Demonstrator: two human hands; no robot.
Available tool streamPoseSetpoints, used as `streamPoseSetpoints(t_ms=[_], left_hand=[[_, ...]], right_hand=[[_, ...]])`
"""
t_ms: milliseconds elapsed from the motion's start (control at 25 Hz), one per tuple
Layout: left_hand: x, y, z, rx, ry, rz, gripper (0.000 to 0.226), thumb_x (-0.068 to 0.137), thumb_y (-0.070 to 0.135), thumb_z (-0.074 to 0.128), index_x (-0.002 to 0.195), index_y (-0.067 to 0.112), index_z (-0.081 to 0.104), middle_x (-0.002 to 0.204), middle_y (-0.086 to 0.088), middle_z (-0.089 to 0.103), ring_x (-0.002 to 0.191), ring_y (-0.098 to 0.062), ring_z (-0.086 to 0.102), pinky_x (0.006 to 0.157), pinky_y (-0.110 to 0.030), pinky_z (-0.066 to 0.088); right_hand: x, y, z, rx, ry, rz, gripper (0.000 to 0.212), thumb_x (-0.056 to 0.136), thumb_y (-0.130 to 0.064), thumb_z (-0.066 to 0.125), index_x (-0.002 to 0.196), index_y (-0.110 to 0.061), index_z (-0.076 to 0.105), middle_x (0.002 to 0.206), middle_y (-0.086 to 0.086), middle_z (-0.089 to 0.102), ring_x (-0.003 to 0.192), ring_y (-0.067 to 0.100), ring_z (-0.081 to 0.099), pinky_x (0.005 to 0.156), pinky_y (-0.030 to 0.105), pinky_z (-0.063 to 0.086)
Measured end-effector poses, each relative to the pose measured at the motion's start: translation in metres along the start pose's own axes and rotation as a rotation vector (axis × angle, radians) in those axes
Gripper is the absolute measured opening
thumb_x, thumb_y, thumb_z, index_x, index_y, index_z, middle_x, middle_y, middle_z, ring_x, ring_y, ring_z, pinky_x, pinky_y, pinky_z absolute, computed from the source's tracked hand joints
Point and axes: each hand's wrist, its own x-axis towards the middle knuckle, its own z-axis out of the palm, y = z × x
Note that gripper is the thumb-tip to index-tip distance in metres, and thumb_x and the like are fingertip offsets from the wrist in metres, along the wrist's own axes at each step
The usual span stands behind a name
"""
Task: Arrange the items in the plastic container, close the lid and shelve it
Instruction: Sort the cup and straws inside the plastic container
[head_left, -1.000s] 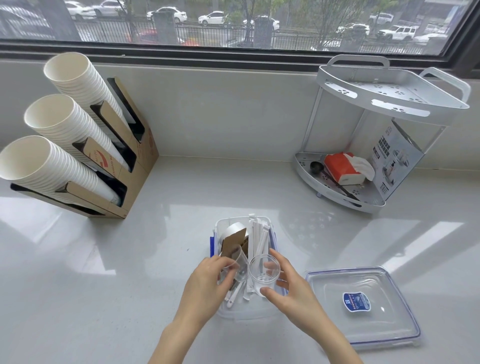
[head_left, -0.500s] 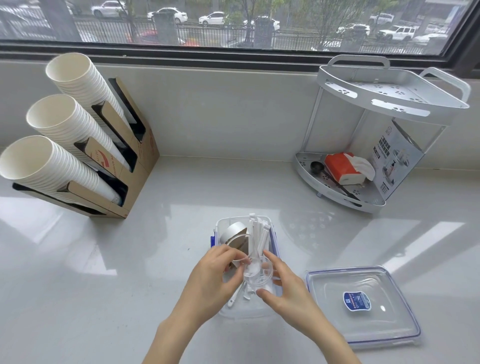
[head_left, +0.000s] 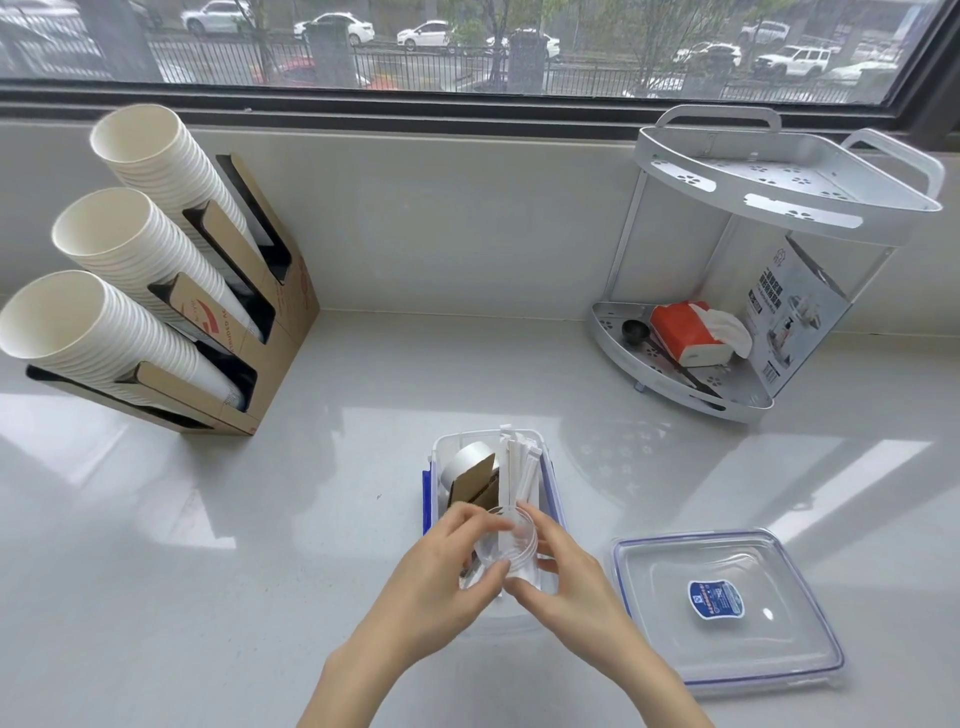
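Observation:
A clear plastic container (head_left: 550, 475) with blue clips stands on the white counter in front of me. Inside it lie white wrapped sticks (head_left: 517, 467), a silver tape roll (head_left: 465, 460) and a brown cardboard piece (head_left: 475, 480). Both hands are over its near half, holding small clear plastic cups (head_left: 514, 540) together. My left hand (head_left: 441, 577) grips them from the left, my right hand (head_left: 566, 577) from the right. The container's clear lid (head_left: 727, 608), with a blue sticker, lies flat on the counter to the right.
A two-tier white metal corner shelf (head_left: 779, 208) stands at the back right, its lower tier holding a red tissue pack (head_left: 680, 332), a black scoop and a printed box. A cardboard rack of stacked paper cups (head_left: 156, 291) stands at the back left.
My hands have drawn closer together over the container. The clear cup in my right hand has moved left and down to meet the one in my left hand.

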Motion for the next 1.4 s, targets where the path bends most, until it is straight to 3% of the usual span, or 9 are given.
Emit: streamPoseSetpoints(t_ms=[120,200,320,480,720,960,1040,1200,1400], left_hand=[[0.002,0.0,-0.001,-0.003,0.063,-0.03,0.049,0.079,0.041,0.059,0.122,0.042,0.036,0.111,0.037,0.027,0.098,0.021,0.036,0.081,0.004,0.029],[0.003,-0.001,0.0,0.01,0.067,-0.044,0.058,0.075,0.053,0.054,0.125,0.045,0.026,0.114,0.042,0.021,0.108,0.02,0.026,0.092,-0.001,0.026],[0.004,-0.004,0.004,0.003,0.022,-0.075,0.053,0.084,0.044,0.054,0.132,0.031,0.036,0.117,0.033,0.035,0.113,0.012,0.032,0.101,-0.011,0.029],[0.005,-0.008,0.006,-0.02,-0.002,-0.094,0.05,0.086,0.038,0.053,0.132,0.026,0.039,0.127,0.018,0.044,0.118,0.003,0.04,0.096,-0.01,0.031],[0.009,-0.014,0.013,-0.016,0.012,-0.288,0.048,0.087,0.04,0.049,0.131,0.02,0.045,0.132,0.005,0.053,0.117,-0.008,0.05,0.092,-0.017,0.039],[0.011,-0.023,0.016,-0.02,0.169,-0.308,0.035,0.086,0.033,0.054,0.118,0.016,0.053,0.112,0.005,0.056,0.085,-0.002,0.053,0.069,-0.004,0.039],[0.013,-0.026,0.012,-0.004,0.257,-0.321,0.032,0.085,0.03,0.057,0.114,0.015,0.052,0.103,0.007,0.05,0.08,-0.002,0.051,0.064,-0.009,0.038],[0.024,-0.038,0.01,0.056,0.355,-0.393,0.037,0.082,0.025,0.061,0.113,0.01,0.046,0.103,0.002,0.046,0.093,-0.019,0.048,0.077,-0.024,0.038],[0.041,-0.043,0.027,0.333,0.221,-0.327,0.028,0.087,0.031,0.05,0.107,0.011,0.049,0.11,-0.003,0.055,0.104,-0.024,0.044,0.075,-0.026,0.026]], right_hand=[[0.0,0.001,-0.001,0.009,0.013,0.008,0.063,0.081,-0.018,0.063,0.121,-0.05,0.026,0.132,-0.01,0.051,0.114,0.006,0.051,0.096,0.012,0.039],[0.0,0.0,-0.001,0.017,0.012,0.014,0.064,0.082,-0.019,0.063,0.123,-0.05,0.025,0.13,-0.01,0.053,0.111,0.004,0.052,0.089,0.003,0.039],[0.0,-0.002,0.0,0.026,0.01,0.011,0.067,0.083,-0.021,0.063,0.124,-0.053,0.02,0.125,-0.011,0.054,0.11,0.003,0.053,0.083,-0.004,0.038],[-0.002,-0.002,0.001,0.009,0.0,-0.001,0.067,0.083,-0.023,0.063,0.124,-0.056,0.021,0.125,-0.015,0.05,0.109,0.004,0.053,0.083,-0.003,0.038],[0.004,-0.003,0.003,-0.105,-0.054,0.016,0.054,0.085,-0.028,0.059,0.133,-0.034,0.034,0.121,-0.013,0.038,0.105,0.004,0.048,0.09,0.009,0.04],[0.014,-0.007,0.007,-0.126,-0.021,0.055,0.053,0.085,-0.03,0.058,0.134,-0.028,0.035,0.113,-0.013,0.038,0.103,0.006,0.047,0.095,0.02,0.042],[0.016,-0.007,0.007,-0.122,-0.011,0.069,0.054,0.085,-0.029,0.058,0.134,-0.028,0.035,0.112,-0.012,0.039,0.102,0.006,0.048,0.095,0.02,0.043],[0.016,-0.004,0.007,-0.11,0.018,0.091,0.054,0.085,-0.027,0.059,0.134,-0.026,0.036,0.113,-0.01,0.04,0.102,0.008,0.05,0.097,0.023,0.044],[0.013,-0.004,0.003,-0.11,0.073,0.107,0.055,0.085,-0.025,0.058,0.135,-0.026,0.035,0.113,-0.01,0.041,0.105,0.009,0.049,0.099,0.023,0.042]])
